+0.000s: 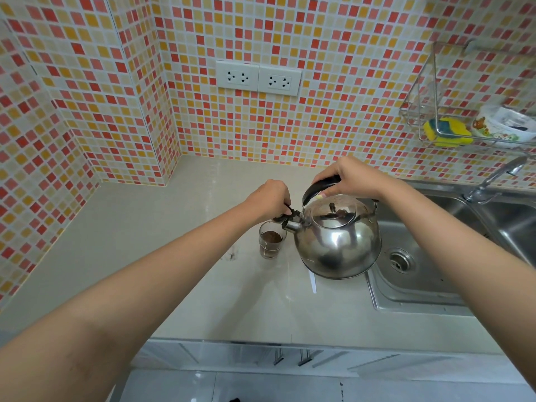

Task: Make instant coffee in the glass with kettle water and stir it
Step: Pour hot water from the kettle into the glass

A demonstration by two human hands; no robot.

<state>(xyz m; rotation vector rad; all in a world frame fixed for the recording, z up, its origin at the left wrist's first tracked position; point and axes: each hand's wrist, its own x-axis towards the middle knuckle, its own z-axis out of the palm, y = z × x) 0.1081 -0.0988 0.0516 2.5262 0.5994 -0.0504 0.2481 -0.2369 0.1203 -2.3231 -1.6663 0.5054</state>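
Both forearms are stretched out over the tabletop (179,256). Right hand (352,177) is clamped round the black handle (322,185) of the steel kettle (339,242), which is tilted, spout (291,224) toward the glass. Left hand (271,198) is pinched on the black spout cap lever (291,213). Glass (271,243) is seen upright on the tabletop, just left of the kettle, spout above its rim, brown coffee powder at its bottom. Sink (420,285) is located right of the kettle. Sponge (446,132) is kept in the wall rack (429,91).
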